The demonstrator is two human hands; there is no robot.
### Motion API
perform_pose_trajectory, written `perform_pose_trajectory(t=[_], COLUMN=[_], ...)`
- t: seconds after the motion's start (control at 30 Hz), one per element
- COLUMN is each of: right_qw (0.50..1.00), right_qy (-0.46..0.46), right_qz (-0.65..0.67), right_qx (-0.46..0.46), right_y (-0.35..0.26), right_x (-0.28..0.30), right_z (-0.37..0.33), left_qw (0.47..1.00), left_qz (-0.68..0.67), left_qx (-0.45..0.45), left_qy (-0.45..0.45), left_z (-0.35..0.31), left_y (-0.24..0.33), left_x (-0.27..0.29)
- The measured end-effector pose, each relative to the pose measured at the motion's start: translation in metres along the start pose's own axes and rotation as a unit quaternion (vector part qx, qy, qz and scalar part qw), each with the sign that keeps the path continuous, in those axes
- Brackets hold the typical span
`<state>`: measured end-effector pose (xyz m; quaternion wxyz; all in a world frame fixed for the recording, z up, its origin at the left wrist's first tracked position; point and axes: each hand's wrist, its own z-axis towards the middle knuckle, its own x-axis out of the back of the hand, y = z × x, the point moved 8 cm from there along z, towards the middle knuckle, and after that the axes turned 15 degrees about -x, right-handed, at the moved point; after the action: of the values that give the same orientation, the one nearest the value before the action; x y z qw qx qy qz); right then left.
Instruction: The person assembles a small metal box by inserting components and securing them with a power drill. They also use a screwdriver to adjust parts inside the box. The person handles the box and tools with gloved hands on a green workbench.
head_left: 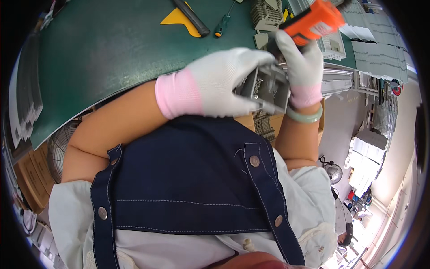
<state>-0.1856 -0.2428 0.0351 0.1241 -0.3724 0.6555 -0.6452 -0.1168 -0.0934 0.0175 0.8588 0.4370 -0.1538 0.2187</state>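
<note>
My left hand, in a white glove with a pink cuff, has its thumb and fingers closed round a small grey open box. Small shiny metal pieces that look like screws lie inside it. My right hand, gloved alike, grips an orange and black power screwdriver. The tool's dark front end reaches down next to the box and my left fingertips. Whether its tip touches anything is hidden. Both hands are close together at the front edge of the green table.
On the green table lie a yellow and black scraper-like tool and a screwdriver. Stacked grey parts stand behind my hands. Sheet stacks are at right, more at far left. A fan is below the table.
</note>
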Motion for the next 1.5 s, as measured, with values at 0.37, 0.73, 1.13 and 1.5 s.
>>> perform_pose_trajectory(t=[0.37, 0.73, 1.13, 1.5], right_qw=[0.992, 0.999, 0.986, 0.996], right_qy=[0.031, -0.005, 0.006, -0.066], right_qz=[-0.120, -0.044, -0.165, 0.055], right_qx=[-0.009, 0.002, -0.008, 0.038], right_y=[-0.006, -0.009, -0.046, -0.051], right_x=[0.003, -0.005, -0.015, -0.024], right_z=[0.010, 0.003, 0.010, -0.005], left_qw=[1.000, 1.000, 0.993, 0.995], left_qz=[-0.011, 0.000, 0.058, 0.041], left_qx=[0.006, 0.015, -0.095, -0.077], left_qy=[-0.017, -0.004, 0.041, 0.046], left_z=[0.005, -0.004, 0.014, 0.008], left_y=[-0.003, 0.002, 0.021, 0.039], left_x=[0.010, 0.010, 0.036, 0.055])
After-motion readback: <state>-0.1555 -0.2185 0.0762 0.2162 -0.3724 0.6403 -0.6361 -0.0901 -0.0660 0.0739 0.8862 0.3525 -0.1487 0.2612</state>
